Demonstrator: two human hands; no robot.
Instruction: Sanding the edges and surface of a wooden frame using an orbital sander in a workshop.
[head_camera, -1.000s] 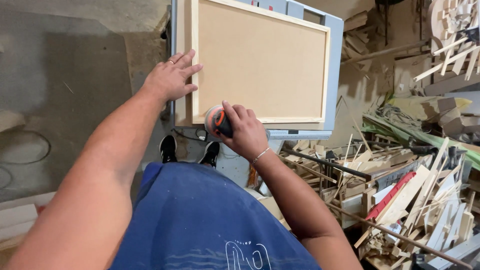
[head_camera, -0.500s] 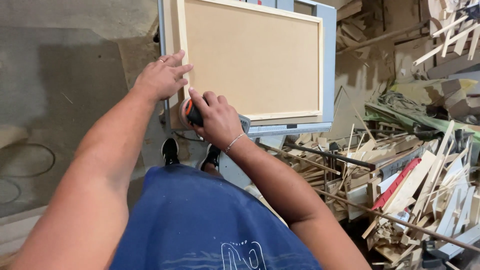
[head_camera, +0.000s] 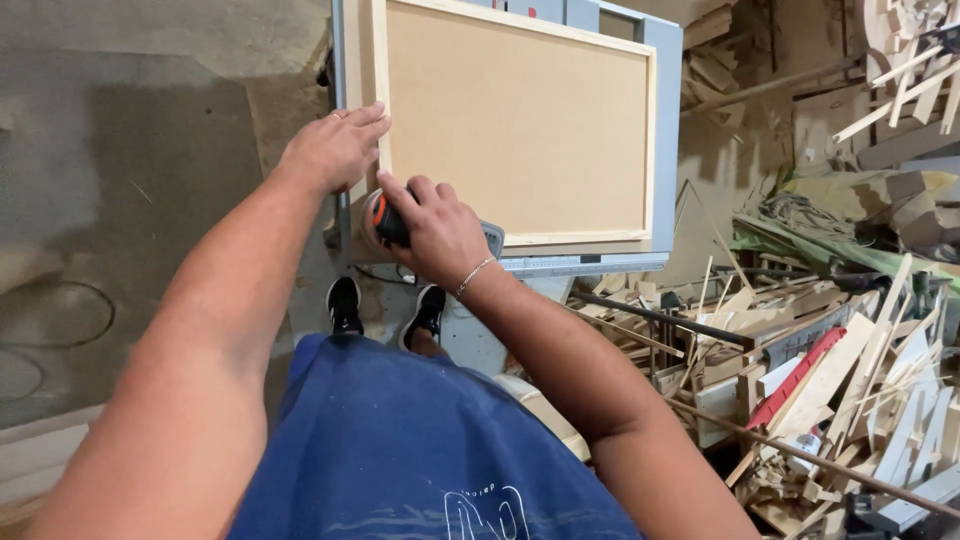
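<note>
A framed wooden panel (head_camera: 520, 120), pale frame around a brown board, lies on a grey-blue work table (head_camera: 668, 120). My left hand (head_camera: 335, 148) rests flat on the panel's near left frame edge, fingers together, a ring on one finger. My right hand (head_camera: 435, 228), with a thin bracelet at the wrist, grips a small orange and black tool (head_camera: 385, 220) at the panel's near left corner. What the tool's tip touches is hidden by my fingers.
A big heap of wood offcuts and slats (head_camera: 830, 380) fills the floor on the right, with a red strip (head_camera: 795, 385) among them. My black shoes (head_camera: 345, 305) stand on the concrete floor (head_camera: 120, 180) below the table. A cable loop (head_camera: 55, 320) lies on the left.
My right hand with the tool has slid left along the panel's near edge to the left corner. My left hand stays on the frame. The view has shifted slightly.
</note>
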